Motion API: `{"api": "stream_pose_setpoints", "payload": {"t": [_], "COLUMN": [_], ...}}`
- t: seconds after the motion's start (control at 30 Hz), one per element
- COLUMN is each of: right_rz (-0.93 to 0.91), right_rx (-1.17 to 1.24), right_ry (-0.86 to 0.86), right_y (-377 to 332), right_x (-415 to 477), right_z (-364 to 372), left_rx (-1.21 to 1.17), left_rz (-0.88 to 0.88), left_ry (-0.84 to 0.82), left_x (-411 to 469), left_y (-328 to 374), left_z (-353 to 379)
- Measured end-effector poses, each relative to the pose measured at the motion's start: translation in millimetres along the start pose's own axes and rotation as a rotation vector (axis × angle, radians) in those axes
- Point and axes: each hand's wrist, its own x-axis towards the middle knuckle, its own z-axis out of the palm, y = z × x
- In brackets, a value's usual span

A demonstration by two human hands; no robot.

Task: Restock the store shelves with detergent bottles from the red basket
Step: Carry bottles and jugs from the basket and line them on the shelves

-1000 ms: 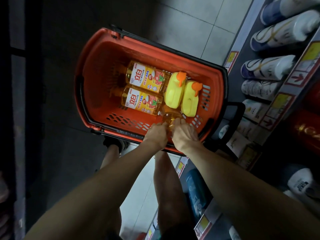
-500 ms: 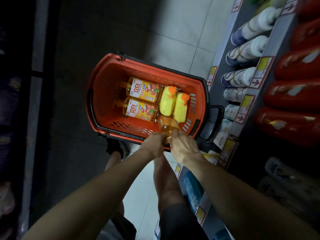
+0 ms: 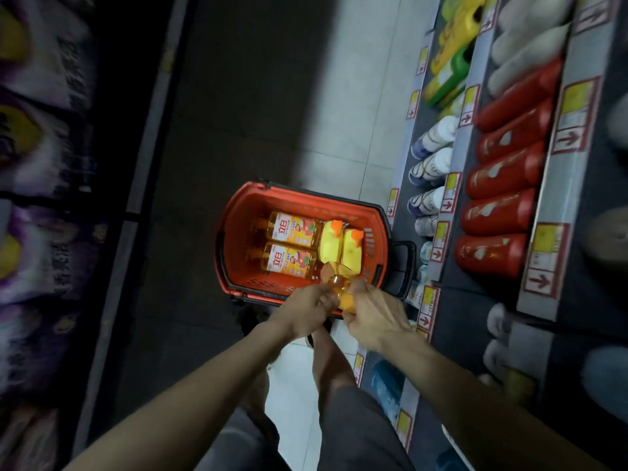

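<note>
**A:** Your left hand (image 3: pixel 307 309) and your right hand (image 3: pixel 375 316) meet at the near rim of the red basket (image 3: pixel 238 212), and both are on one amber bottle (image 3: pixel 341 289).

**B:** Yes. Your fingers are curled round it on both sides. The right ones wrap its yellow end and the left ones pinch it from the other side. The bottle sits tilted at the rim, with its clear end over the inside of the basket. I can't tell you whether it touches the rim.

**A:** The rest of your stock lies in the basket. There are two labelled bottles (image 3: pixel 294 229) on their sides, one beside the other. Two yellow bottles (image 3: pixel 353 249) with orange caps lie just beside them, toward the shelf.

**B:** Your basket stands on the floor (image 3: pixel 350 96), close against the shelf (image 3: pixel 557 185) on your right. A row of red bottles (image 3: pixel 499 212) lies there, with white bottles (image 3: pixel 431 164) one tier lower. Price tags (image 3: pixel 448 193) run along the shelf edges.

**A:** Across the aisle on your left there are purple packs (image 3: pixel 34 253), too blurred to read.
</note>
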Motion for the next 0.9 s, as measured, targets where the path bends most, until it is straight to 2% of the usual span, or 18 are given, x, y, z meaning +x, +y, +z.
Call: {"api": "stream_pose_setpoints", "payload": {"t": [0.2,0.3,0.4,0.5,0.67,0.9], "right_rz": [-0.086,-0.129,-0.163,-0.195,-0.226,-0.232], "right_rx": [-0.112,-0.144,-0.148,-0.149,-0.196,-0.124], "right_ry": [0.083,0.084,0.117,0.156,0.265,0.444], "right_y": [-30.5,-51.0,-78.7,-107.7,-147.9,-185.8], "right_x": [-52.9,-86.0,-124.3,-164.9,-225.5,-285.8], "right_z": [-66.6,-116.5,-167.5,-218.3,-283.6,-356.1], "left_rx": [-0.210,-0.131,-0.050,0.054,-0.013,-0.125], "left_rz": [0.091,0.192,0.235,0.351,0.473,0.647], "left_ry": [0.078,0.169,0.158,0.152,0.183,0.232], "left_x": [-70.1,-108.0,-136.8,-157.2,-199.1,-270.7], "left_y": [30.5,41.2,55.3,79.1,129.6,183.0], "left_z": [-41.0,-62.4,-88.1,-112.1,-147.6,-203.9]}}
